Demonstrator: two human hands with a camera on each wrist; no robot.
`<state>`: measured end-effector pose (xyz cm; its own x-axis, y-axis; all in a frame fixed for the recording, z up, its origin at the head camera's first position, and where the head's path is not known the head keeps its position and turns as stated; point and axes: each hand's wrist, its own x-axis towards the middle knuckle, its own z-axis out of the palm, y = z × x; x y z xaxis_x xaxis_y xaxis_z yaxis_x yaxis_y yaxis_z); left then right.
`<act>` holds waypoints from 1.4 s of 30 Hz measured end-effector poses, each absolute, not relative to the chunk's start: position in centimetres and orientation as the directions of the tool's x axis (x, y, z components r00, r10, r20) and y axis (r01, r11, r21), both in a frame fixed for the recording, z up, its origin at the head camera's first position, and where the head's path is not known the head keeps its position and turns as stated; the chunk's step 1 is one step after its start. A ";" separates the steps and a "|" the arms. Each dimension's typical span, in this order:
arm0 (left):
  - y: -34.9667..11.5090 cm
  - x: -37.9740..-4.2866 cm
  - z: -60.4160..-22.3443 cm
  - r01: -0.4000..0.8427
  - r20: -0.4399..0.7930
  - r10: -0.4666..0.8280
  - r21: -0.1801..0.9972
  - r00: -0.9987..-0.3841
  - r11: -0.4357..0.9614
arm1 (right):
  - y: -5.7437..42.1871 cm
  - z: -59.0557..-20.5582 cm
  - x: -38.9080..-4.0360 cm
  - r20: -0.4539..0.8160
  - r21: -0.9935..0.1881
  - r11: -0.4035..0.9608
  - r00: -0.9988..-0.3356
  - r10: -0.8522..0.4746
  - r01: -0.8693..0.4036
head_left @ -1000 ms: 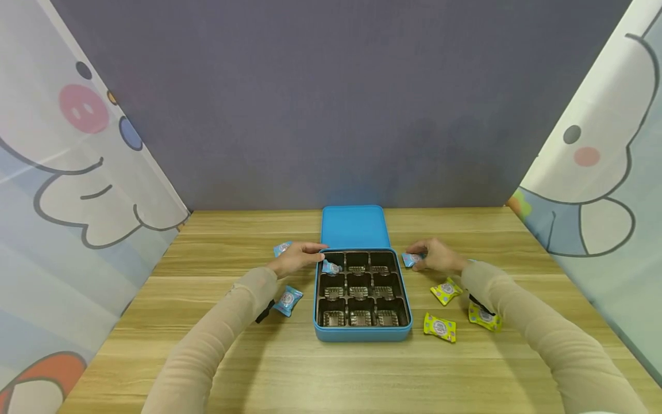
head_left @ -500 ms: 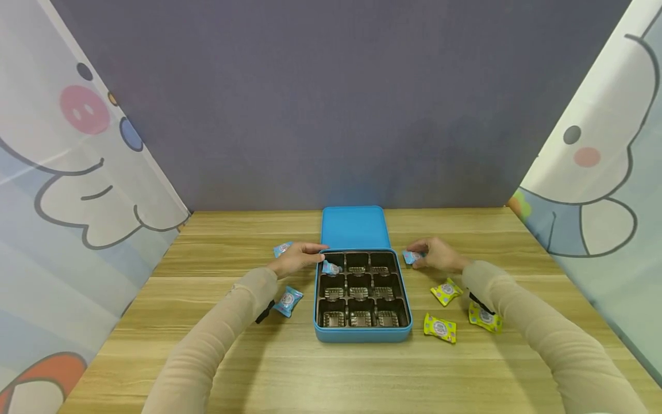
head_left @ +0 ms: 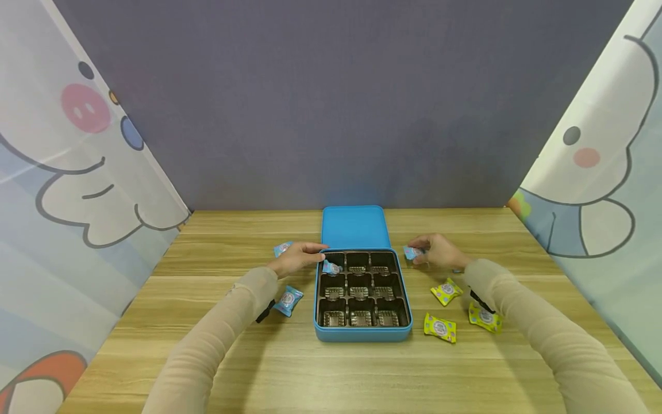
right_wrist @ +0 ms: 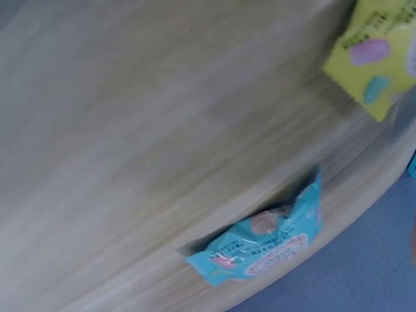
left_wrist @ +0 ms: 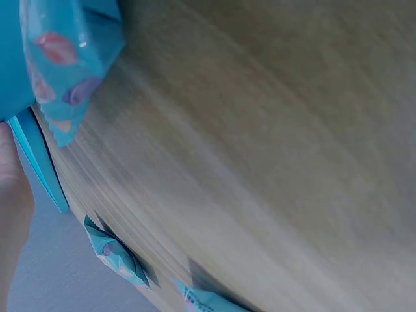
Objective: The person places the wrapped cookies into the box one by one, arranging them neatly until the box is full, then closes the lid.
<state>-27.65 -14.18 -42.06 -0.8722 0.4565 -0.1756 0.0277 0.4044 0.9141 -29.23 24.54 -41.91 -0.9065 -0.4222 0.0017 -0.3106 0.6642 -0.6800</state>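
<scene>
In the head view, my left hand [head_left: 296, 260] rests at the back left corner of a blue tin box [head_left: 362, 334], its fingers fairly straight against the rim. A blue wrapped candy [head_left: 332, 268] lies in the box's back left compartment, beside my thumb. The other compartments of the dark tray show bare bottoms. To the right of the box, my right hand [head_left: 438, 252] pinches another blue wrapped candy [head_left: 412, 253] between thumb and fingers. The lid [head_left: 355, 226] stands raised at the back of the box.
Left of the box lie two blue candies, one nearer [head_left: 288, 301] and one farther back [head_left: 281, 248], partly behind my hand. On the right are three yellow candies [head_left: 439, 328]. A blue candy [right_wrist: 263, 240] lies under the right wrist. A grey panel [head_left: 341, 115] borders the table behind.
My right hand has risen slightly with the blue candy pinched in it, and a bit of another blue candy now shows below its wrist. The left hand has stayed on the box.
</scene>
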 end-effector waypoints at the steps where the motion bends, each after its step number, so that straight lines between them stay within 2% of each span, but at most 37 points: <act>1: -14.2 -27.7 -42.1 0.027 -0.178 0.457 0.913 -0.872 0.407 | 24.5 -41.8 -29.2 0.005 -0.676 0.665 -0.905 -0.426 -0.317; 13: -13.7 -26.3 -40.7 0.030 -0.170 0.471 0.921 -0.866 0.388 | 24.0 -40.3 -28.7 -0.013 -0.706 0.659 -0.926 -0.377 -0.258; 20: -13.9 -27.3 -41.9 0.030 -0.174 0.461 0.915 -0.870 0.401 | 23.8 -39.5 -28.5 0.020 -0.727 0.632 -0.929 -0.371 -0.268; 35: -14.1 -27.3 -41.5 0.015 -0.179 0.455 0.920 -0.872 0.392 | 22.3 -37.9 -29.0 0.029 -0.765 0.592 -0.933 -0.359 -0.252; 42: -14.2 -27.3 -41.5 0.016 -0.176 0.457 0.922 -0.872 0.387 | 21.5 -38.0 -29.1 0.076 -0.784 0.554 -0.928 -0.364 -0.281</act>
<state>-27.30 -14.17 -41.53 -0.8721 0.4565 -0.1762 0.0165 0.3873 0.9218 -29.13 21.47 -38.05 -0.9282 -0.3644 0.0756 -0.2813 0.5539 -0.7836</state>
